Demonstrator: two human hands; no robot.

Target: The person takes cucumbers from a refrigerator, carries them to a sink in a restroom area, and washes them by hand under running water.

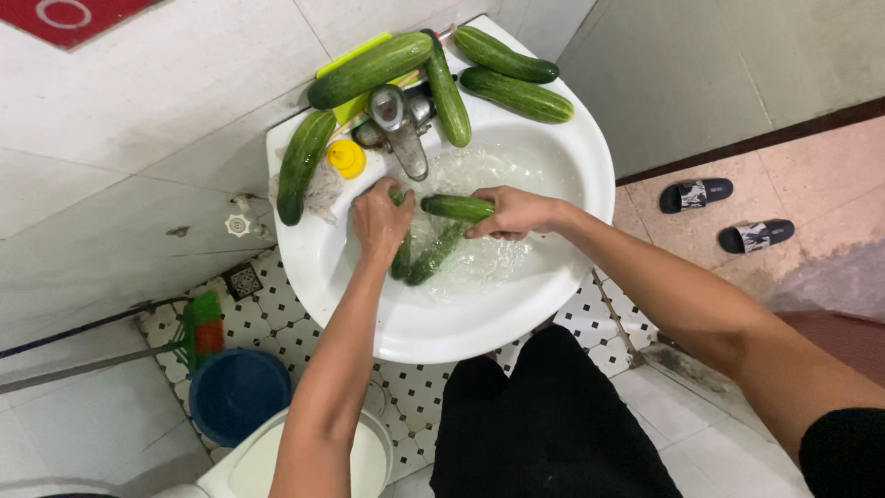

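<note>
My right hand (510, 212) grips a green cucumber (454, 207) and holds it level above the water in a white round sink (442, 327). My left hand (380, 221) is closed around the other end of that cucumber, just under the metal tap (398, 124). Two more cucumbers (426, 258) lie in the water below my hands. Several cucumbers rest on the sink's rim: one at the left (300, 164), two across the back by the tap (369, 69), two at the back right (514, 94).
A yellow bottle cap (347, 158) and a yellow-green board (355, 55) sit by the tap. Below the sink are a blue bucket (238, 392), a green and orange brush (205, 323) and a white toilet (267, 461). Two dark slippers (724, 214) lie on the tiled floor at right.
</note>
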